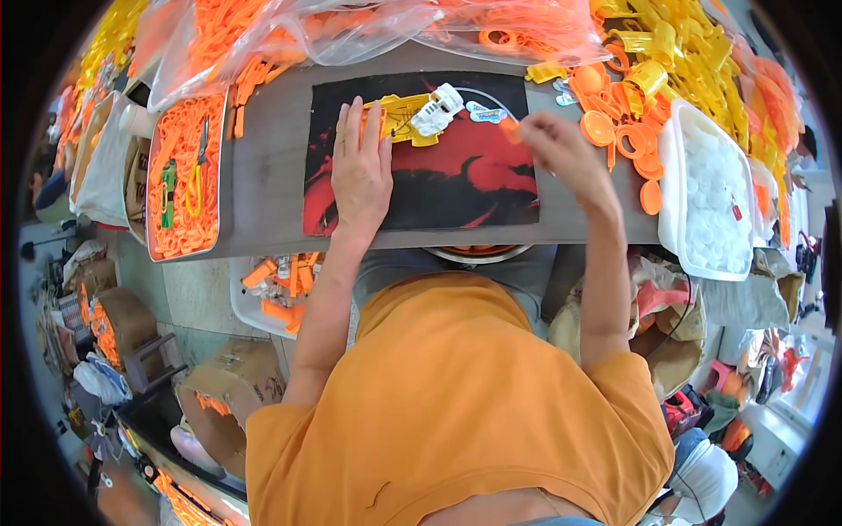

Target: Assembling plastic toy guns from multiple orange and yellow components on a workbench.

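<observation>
My left hand (361,180) lies with fingers stretched out over the left end of a yellow plastic shell (405,114), which has orange parts near the fingertips. Set in the shell's right end is a white plastic mechanism (438,110). A thin white strip (491,98) curves out of it to a small orange piece (510,131). That piece is pinched in the fingers of my right hand (561,149), which is slightly blurred. Beneath lies a black and red mat (456,188). A small blue and white sticker (484,112) rests close to the mechanism.
At left stands a tray of orange parts (180,123) holding yellow-handled pliers (196,180) and a green tool (167,197). Loose orange caps (598,128) lie at right beside a white bin (671,197) of clear pieces. Bagged orange parts (368,26) line the back.
</observation>
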Motion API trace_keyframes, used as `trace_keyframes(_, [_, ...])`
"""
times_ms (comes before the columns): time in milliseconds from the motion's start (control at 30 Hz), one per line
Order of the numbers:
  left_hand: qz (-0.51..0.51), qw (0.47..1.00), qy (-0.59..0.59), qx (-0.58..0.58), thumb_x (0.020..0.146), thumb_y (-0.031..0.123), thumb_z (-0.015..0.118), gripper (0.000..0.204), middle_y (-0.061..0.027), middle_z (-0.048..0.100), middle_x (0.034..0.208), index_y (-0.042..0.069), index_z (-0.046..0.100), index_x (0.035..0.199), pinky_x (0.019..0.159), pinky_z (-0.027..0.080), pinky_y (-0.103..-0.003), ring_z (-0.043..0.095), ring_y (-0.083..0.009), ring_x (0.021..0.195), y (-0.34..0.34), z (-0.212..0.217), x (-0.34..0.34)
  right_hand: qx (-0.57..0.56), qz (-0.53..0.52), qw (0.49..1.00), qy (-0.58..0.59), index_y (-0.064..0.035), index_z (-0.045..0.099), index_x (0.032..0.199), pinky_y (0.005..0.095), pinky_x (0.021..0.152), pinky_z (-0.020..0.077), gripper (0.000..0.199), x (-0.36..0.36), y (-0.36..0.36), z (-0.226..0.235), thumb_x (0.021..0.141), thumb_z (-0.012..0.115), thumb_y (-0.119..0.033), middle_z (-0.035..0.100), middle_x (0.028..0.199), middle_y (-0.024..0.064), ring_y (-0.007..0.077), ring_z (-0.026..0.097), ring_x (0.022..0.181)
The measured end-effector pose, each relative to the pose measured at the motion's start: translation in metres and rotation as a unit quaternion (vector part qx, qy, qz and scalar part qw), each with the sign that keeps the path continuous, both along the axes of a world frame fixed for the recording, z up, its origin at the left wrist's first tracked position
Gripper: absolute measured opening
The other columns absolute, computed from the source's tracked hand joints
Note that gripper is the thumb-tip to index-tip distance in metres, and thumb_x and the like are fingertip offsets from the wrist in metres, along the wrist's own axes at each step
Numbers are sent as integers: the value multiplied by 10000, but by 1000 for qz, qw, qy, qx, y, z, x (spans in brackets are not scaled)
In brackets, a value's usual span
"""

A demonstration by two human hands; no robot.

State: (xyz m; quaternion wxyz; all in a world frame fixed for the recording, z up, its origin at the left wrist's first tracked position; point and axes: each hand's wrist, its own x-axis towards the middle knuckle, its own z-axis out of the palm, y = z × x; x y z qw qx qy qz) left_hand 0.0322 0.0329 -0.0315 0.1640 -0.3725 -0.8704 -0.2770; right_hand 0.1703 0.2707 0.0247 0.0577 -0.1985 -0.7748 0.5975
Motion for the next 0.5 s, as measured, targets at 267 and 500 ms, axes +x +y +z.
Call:
trace_keyframes(267, [-37,996,-38,65,1000,238,470,428,-172,388,1461,67,464,1393,1110,292,-458,324,-374,1374,-5,8,-8,279,8,957,-75,-8,640,898,376,663,478,226,3,-65,-14,886,636,-233,653,808,94,261,619,703])
trace_keyframes(500, [-71,995,-11,65,989,207,498,338,-127,544,1325,78,582,1290,1051,371,-429,449,-339,1280,-7,-5,-27,496,23,860,119,-86,687,1021,371,844,439,188,12,-58,-36,840,672,-133,657,1005,35,240,577,981])
